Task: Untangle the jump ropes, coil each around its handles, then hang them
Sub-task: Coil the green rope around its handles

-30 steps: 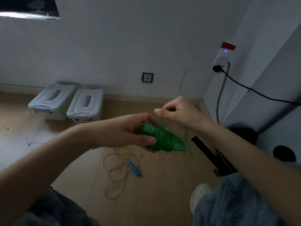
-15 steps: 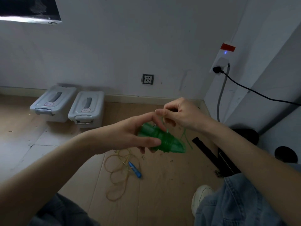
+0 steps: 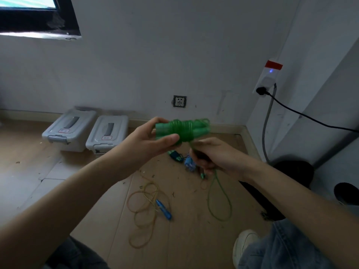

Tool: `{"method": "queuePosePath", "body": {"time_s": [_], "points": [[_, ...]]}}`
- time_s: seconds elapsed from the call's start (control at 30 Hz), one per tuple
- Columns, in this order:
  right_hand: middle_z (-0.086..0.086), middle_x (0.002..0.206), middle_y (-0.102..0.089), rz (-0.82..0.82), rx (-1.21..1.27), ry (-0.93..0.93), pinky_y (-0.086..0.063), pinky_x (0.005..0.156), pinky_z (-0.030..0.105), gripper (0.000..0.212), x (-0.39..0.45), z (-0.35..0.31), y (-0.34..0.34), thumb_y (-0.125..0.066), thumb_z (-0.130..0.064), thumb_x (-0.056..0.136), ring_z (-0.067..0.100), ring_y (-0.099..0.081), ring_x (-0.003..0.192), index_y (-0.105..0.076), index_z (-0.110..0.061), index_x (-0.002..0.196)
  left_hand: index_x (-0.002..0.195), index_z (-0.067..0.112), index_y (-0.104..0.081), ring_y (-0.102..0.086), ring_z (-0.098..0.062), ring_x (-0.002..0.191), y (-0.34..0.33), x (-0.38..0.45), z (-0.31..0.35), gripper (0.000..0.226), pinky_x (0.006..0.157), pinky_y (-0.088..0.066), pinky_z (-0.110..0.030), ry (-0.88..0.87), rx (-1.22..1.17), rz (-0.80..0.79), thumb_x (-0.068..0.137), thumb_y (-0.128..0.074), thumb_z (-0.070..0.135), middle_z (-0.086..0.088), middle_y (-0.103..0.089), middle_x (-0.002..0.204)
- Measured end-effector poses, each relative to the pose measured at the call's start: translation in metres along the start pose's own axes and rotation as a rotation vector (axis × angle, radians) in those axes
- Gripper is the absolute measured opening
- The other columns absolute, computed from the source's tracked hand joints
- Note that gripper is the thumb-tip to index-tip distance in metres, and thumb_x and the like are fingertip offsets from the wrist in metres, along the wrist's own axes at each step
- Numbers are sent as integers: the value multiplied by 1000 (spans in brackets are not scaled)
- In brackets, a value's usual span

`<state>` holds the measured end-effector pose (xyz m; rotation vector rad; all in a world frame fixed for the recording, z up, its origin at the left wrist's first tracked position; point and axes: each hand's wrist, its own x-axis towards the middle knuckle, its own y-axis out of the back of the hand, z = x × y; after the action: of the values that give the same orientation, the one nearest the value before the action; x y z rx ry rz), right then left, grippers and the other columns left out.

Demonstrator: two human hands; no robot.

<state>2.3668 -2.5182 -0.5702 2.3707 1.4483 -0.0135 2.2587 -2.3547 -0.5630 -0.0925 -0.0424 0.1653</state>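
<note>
My left hand [image 3: 149, 140] grips the green jump rope handles [image 3: 182, 129], which lie side by side with green cord wound around their middle. Just below them my right hand [image 3: 211, 156] holds the loose green cord [image 3: 219, 199]; its free loop hangs down toward the floor. A yellow rope with a blue handle [image 3: 164, 209] lies tangled on the wooden floor below my hands. Further back on the floor sit a blue-and-white striped rope bundle [image 3: 189, 164] and a dark green handle [image 3: 175, 155].
Two grey lidded bins [image 3: 87, 131] stand against the back wall at left. A wall socket [image 3: 179, 101] is behind my hands; a power strip with a black cable [image 3: 303, 115] is at right. My knees and a white shoe [image 3: 242, 247] are at the bottom.
My left hand raised the green handles and turned them level. My right hand dropped from above the handles to below them, pulling out cord so a loop now hangs down.
</note>
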Motion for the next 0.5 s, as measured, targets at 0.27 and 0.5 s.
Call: {"method": "queuePosePath", "body": {"time_s": [0.27, 0.5], "points": [[-7, 48, -38, -94, 186, -12, -20, 35, 16, 40, 5, -8, -19, -31, -27, 100, 6, -25, 38, -52, -12, 69, 106, 8, -54, -69, -16, 89, -4, 12, -11, 29, 71, -56, -22, -6, -328, 290, 80, -63, 17, -13, -63, 108], [-9, 47, -32, -125, 236, 77, -18, 35, 16, 41, 1, -16, 5, -45, -27, 94, 6, -23, 40, -54, -24, 55, 101, 9, -50, -64, -13, 79, 7, 8, -23, 29, 53, -50, -11, 115, 223, 419, 78, -67, 12, -6, -57, 99]]}}
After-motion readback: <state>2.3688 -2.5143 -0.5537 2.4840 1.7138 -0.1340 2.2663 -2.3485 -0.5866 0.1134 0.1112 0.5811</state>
